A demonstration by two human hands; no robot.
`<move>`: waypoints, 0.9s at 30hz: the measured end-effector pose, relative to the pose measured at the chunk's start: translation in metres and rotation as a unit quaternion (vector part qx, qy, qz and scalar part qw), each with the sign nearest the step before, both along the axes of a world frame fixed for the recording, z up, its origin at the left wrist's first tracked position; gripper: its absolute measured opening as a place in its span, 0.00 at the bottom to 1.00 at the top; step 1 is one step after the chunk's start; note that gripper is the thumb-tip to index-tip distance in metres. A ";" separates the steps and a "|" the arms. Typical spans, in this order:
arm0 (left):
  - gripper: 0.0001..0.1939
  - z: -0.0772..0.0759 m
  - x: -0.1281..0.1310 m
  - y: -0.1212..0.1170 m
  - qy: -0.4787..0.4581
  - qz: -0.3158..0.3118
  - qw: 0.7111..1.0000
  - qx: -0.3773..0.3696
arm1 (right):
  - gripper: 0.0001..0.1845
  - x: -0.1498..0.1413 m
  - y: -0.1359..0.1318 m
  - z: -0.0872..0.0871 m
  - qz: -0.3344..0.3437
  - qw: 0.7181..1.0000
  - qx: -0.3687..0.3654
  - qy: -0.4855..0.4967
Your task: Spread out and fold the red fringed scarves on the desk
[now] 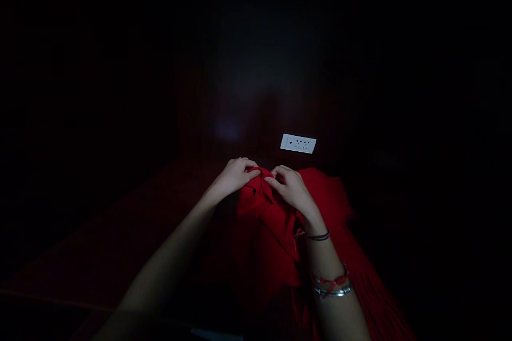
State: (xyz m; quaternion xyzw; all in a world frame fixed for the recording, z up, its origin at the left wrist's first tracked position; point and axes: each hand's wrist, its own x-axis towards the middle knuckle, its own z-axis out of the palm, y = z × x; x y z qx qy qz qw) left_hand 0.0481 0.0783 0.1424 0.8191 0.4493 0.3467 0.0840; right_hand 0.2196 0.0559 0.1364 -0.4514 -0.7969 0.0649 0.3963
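A red cloth (266,232) hangs in folds between my hands, its upper edge bunched at my fingertips. My left hand (238,175) pinches that edge from the left, thumb toward me. From the right, my right hand (291,186) grips the same cloth a short way off, thumb and fingers closed on it. More red fabric (328,192) lies behind and to the right of my right forearm, with fringe-like strands running down at the lower right. Whether it is one piece with the cloth in my hands I cannot tell. The low light hides the cloth's lower part.
A white socket panel (298,143) sits on the dark wall just beyond my hands. Beneath the cloth a dark reddish surface (132,224) stretches left, its front edge faintly visible. A pale flat object (216,335) shows at the bottom edge. The surroundings are nearly black.
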 end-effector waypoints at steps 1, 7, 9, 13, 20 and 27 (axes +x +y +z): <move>0.11 0.000 -0.001 -0.001 0.009 -0.001 1.000 -0.009 | 0.09 0.001 0.001 0.000 -0.007 0.999 -0.001 0.035; 0.08 -0.015 -0.003 0.007 0.089 0.001 0.989 -0.121 | 0.08 0.011 0.013 -0.004 -0.016 0.972 -0.003 0.235; 0.07 -0.020 -0.003 0.012 0.100 0.015 0.985 -0.140 | 0.10 0.016 0.015 -0.005 -0.027 0.966 0.016 0.256; 0.07 -0.015 -0.010 0.013 0.046 0.076 0.991 -0.102 | 0.12 0.018 0.013 -0.005 -0.053 0.979 0.026 0.194; 0.10 0.005 -0.029 0.001 -0.003 0.246 0.964 0.099 | 0.12 0.009 0.004 -0.001 -0.065 0.992 0.074 0.075; 0.08 -0.014 -0.026 0.017 0.076 0.144 0.983 -0.085 | 0.10 0.025 0.024 -0.016 -0.118 0.992 0.023 0.043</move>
